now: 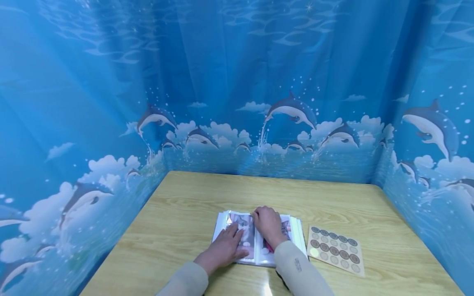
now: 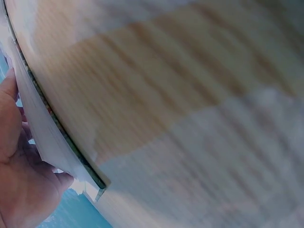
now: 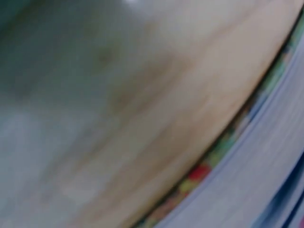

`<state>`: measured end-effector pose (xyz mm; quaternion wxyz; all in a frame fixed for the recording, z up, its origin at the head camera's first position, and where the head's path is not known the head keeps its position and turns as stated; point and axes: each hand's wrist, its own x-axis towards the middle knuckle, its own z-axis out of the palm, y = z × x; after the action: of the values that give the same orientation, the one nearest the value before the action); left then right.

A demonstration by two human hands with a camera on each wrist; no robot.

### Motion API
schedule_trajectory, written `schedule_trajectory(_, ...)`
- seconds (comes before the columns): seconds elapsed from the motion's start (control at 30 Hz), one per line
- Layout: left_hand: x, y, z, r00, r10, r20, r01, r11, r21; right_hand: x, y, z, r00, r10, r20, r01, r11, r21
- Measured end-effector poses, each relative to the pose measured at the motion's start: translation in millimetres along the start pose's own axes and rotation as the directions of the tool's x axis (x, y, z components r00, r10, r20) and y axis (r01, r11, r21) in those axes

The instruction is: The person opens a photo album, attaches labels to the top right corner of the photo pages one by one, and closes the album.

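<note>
A photo album point(image 1: 300, 236) lies spread on the table, with cat photos behind shiny clear sleeves. My left hand point(image 1: 225, 246) rests on the left page, fingers spread over its photo point(image 1: 249, 230). In the left wrist view, the left hand point(image 2: 23, 166) shows beside the album's page edges point(image 2: 52, 133). Over the inner part of the right page, near the top of the fold, is my right hand point(image 1: 269, 224) with bent fingers. I cannot tell whether its hidden fingertips pinch anything. The right wrist view shows the album's colourful cover edge point(image 3: 199, 172).
To the right of the album, a beige sheet point(image 1: 335, 250) carries rows of round dark and pale stickers. The wood-grain table point(image 1: 177, 205) meets blue dolphin-print curtains point(image 1: 222, 156) at its back and sides.
</note>
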<state>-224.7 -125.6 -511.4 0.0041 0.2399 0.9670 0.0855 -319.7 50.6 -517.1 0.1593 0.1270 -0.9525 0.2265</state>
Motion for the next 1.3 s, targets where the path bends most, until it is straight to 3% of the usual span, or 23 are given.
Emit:
schedule_trajectory(0.57, -0.9, 1.0, -1.9, 1.000, -0.005, 0.012, 0.005, 1.000, 0.000, -9, -7, -2, 0.988, -0.142, 0.065, 0.149, 0.983, -0.108)
schedule_trajectory(0.8, -0.4, -0.2, -0.3, 1.000, -0.002, 0.010, 0.002, 1.000, 0.017, -14, -4, -3, 0.965, -0.236, 0.116, 0.251, 0.958, -0.142)
schedule_trajectory(1.03, -0.8, 1.8, -4.0, 1.000, -0.008, 0.019, 0.008, 1.000, 0.009, -19, -3, -9, 0.937, -0.245, 0.249, 0.286, 0.948, -0.143)
schedule_trajectory(1.3, -2.2, 3.9, -9.0, 1.000, -0.009, 0.021, 0.009, 1.000, 0.009, -24, -4, -12, 0.910, -0.266, 0.319, 0.342, 0.916, -0.209)
